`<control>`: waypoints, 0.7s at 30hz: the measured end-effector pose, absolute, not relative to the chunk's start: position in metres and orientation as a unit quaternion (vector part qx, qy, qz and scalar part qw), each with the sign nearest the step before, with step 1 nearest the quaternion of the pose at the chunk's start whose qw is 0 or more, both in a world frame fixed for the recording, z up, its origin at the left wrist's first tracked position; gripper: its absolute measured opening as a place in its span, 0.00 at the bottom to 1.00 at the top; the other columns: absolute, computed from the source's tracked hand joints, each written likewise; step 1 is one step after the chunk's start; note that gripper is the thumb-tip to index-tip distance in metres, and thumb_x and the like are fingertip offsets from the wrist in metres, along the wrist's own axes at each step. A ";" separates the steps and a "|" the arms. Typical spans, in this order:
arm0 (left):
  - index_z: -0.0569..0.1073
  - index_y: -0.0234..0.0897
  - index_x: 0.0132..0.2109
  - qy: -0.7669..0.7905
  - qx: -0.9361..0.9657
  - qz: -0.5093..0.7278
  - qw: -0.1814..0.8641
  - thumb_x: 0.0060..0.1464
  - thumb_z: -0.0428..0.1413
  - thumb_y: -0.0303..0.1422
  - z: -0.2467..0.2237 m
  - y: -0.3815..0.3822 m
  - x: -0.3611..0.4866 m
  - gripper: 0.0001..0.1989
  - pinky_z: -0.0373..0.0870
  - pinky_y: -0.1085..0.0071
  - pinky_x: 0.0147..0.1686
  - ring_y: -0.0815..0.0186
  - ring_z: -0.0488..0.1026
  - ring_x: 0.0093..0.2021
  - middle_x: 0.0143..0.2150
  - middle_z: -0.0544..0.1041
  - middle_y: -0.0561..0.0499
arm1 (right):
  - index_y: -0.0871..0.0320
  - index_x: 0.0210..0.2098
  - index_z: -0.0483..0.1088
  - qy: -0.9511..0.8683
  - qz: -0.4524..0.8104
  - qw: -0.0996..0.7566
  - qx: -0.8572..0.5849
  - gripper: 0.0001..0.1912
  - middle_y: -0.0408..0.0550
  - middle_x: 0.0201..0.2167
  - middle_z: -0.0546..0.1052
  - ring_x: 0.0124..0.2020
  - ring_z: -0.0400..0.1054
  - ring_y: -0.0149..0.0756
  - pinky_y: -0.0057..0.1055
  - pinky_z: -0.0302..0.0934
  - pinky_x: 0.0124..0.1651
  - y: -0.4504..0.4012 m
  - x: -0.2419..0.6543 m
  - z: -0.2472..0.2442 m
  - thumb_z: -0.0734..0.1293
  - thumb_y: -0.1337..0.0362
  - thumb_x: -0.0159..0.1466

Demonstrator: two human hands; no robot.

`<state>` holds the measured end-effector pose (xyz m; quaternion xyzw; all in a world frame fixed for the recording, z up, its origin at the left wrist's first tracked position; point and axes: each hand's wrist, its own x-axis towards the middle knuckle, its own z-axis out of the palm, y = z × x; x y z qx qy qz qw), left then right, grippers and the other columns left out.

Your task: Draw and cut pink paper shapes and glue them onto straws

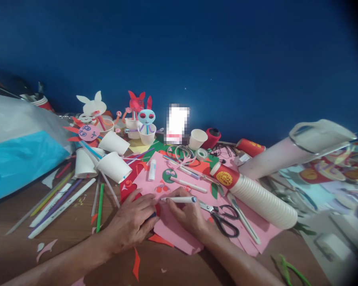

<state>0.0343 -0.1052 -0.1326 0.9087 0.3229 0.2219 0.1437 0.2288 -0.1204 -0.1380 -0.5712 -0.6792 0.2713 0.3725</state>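
My right hand (pixel 185 208) is closed round a white marker (pixel 181 199), its tip pointing left at the pink paper (pixel 179 232). Spread over the paper's left side, my left hand (pixel 134 218) has its fingers apart; a small dark blue thing shows partly under its thumb. Just above the hands, red eye shapes with drawn lashes (pixel 162 188) and a green round face (pixel 169 175) lie on pink paper. A glue stick (pixel 152 170) is on the paper too. Black-handled scissors (pixel 223 218) lie right of my right hand.
Paper-cup figures (pixel 147 123) stand at the back left, near tipped white cups (pixel 115 166). Markers (pixel 62 208) lie at the left. A long cup stack (pixel 256 196) crosses the right side. Green-handled scissors (pixel 286 270) are at the bottom right, a bright screen (pixel 177 123) at the back.
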 end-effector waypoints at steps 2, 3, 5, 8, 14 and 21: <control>0.73 0.39 0.40 0.323 0.909 0.220 0.146 0.57 0.50 0.31 -0.132 -0.106 0.034 0.08 0.40 0.55 0.62 0.62 0.68 0.52 0.45 0.77 0.49 | 0.58 0.30 0.68 -0.679 0.268 0.371 -0.574 0.07 0.45 0.25 0.76 0.25 0.70 0.32 0.25 0.63 0.27 -0.121 0.229 -0.138 0.61 0.62 0.62; 0.73 0.39 0.40 0.323 0.909 0.219 0.147 0.57 0.50 0.30 -0.132 -0.106 0.034 0.08 0.41 0.55 0.62 0.62 0.68 0.52 0.45 0.77 0.50 | 0.58 0.30 0.67 -0.679 0.266 0.372 -0.574 0.07 0.45 0.25 0.76 0.26 0.70 0.32 0.25 0.63 0.27 -0.121 0.229 -0.138 0.61 0.62 0.62; 0.73 0.39 0.41 0.324 0.909 0.219 0.148 0.57 0.50 0.30 -0.131 -0.106 0.034 0.08 0.42 0.56 0.62 0.62 0.68 0.52 0.45 0.77 0.49 | 0.58 0.30 0.67 -0.679 0.264 0.376 -0.573 0.07 0.46 0.25 0.76 0.26 0.70 0.32 0.25 0.63 0.27 -0.121 0.229 -0.139 0.61 0.62 0.62; 0.73 0.39 0.41 0.321 0.910 0.222 0.140 0.57 0.50 0.30 -0.129 -0.106 0.034 0.08 0.47 0.57 0.60 0.61 0.69 0.52 0.46 0.77 0.49 | 0.58 0.30 0.67 -0.676 0.262 0.371 -0.579 0.07 0.46 0.25 0.75 0.25 0.70 0.32 0.25 0.63 0.26 -0.122 0.229 -0.140 0.61 0.63 0.61; 0.73 0.38 0.41 0.317 0.911 0.226 0.134 0.56 0.52 0.30 -0.127 -0.105 0.034 0.08 0.49 0.59 0.59 0.61 0.69 0.51 0.45 0.77 0.49 | 0.58 0.30 0.67 -0.676 0.260 0.361 -0.587 0.07 0.45 0.24 0.74 0.25 0.69 0.32 0.25 0.62 0.27 -0.123 0.230 -0.141 0.61 0.62 0.62; 0.73 0.38 0.41 0.316 0.910 0.232 0.133 0.56 0.52 0.30 -0.127 -0.105 0.035 0.08 0.50 0.59 0.59 0.62 0.70 0.51 0.44 0.77 0.50 | 0.59 0.31 0.67 -0.676 0.253 0.374 -0.582 0.07 0.46 0.25 0.75 0.25 0.69 0.32 0.26 0.62 0.27 -0.123 0.230 -0.141 0.60 0.63 0.62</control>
